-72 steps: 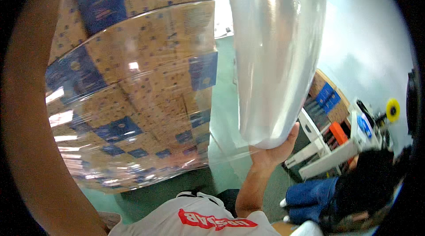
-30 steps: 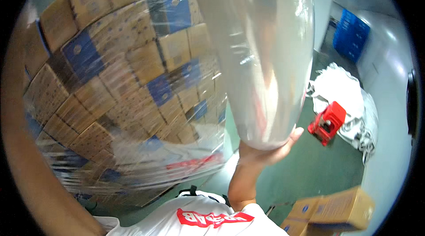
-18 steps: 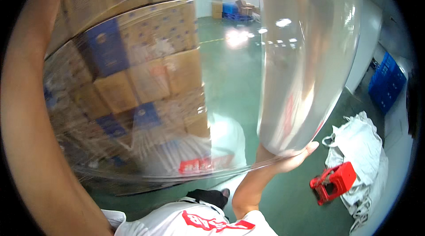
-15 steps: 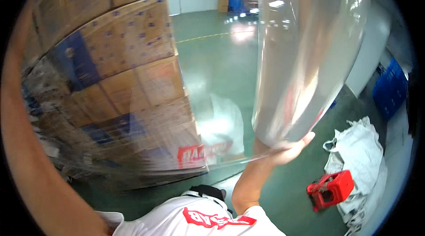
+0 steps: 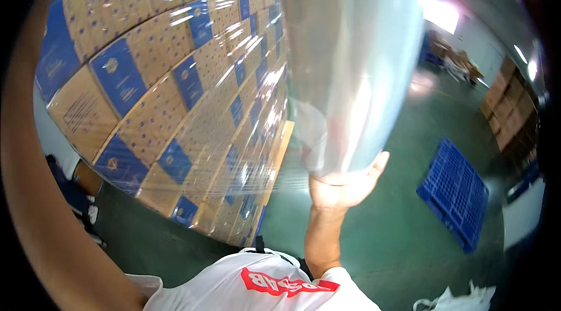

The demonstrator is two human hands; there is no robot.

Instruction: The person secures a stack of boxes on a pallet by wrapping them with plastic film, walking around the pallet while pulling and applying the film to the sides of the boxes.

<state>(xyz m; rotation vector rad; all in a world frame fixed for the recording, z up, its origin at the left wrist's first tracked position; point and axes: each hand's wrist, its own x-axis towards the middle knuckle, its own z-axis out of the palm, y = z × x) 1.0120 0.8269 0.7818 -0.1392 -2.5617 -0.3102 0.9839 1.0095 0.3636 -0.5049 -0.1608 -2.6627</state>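
Note:
A large upright roll of clear stretch film (image 5: 356, 71) rises before me. Its lower end rests on the palm of my right hand (image 5: 345, 188), whose fingers curl around the bottom edge. From the roll, film runs left across a tall stack of cardboard boxes (image 5: 158, 48) with blue panels, where glossy streaks show it lying over their sides. My left arm (image 5: 35, 194) reaches up along the left rim of the picture. Its hand is out of view, and the roll's top is cut off by the upper edge.
A blue plastic pallet (image 5: 456, 194) lies on the green floor to the right. White sacking (image 5: 459, 299) is at the lower right. Another stack of boxes (image 5: 508, 103) stands at the far right. A person's dark clothing and shoe (image 5: 92, 213) show behind the stack at left.
My view has swung around to another side of the box stack, and the roll has shifted left in the picture. The blue pallet has come into view; the red stool is out of it.

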